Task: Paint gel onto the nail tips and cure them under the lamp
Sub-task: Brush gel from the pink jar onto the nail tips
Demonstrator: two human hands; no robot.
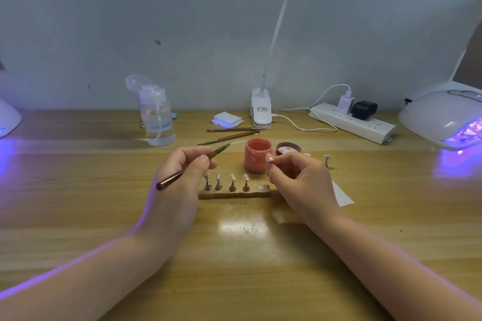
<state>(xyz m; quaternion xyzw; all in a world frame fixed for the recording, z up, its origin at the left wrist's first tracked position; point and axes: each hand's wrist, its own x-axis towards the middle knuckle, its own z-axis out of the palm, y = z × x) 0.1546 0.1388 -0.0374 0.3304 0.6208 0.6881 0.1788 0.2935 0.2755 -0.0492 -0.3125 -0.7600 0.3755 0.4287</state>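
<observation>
My left hand grips a brown gel brush, its bristle end pointing up and right toward the open orange gel jar. My right hand pinches a small stand with a pink nail tip just in front of the jar. Below the hands lies a wooden holder bar with several nail tips on metal stands and one bare magnet spot at its right end. A lit curing lamp glows violet at the far right.
The jar's lid lies right of the jar, and one single tip stand stands further right. Two spare brushes, a pump bottle, wipes, a clip desk lamp, a power strip and a second violet lamp line the back.
</observation>
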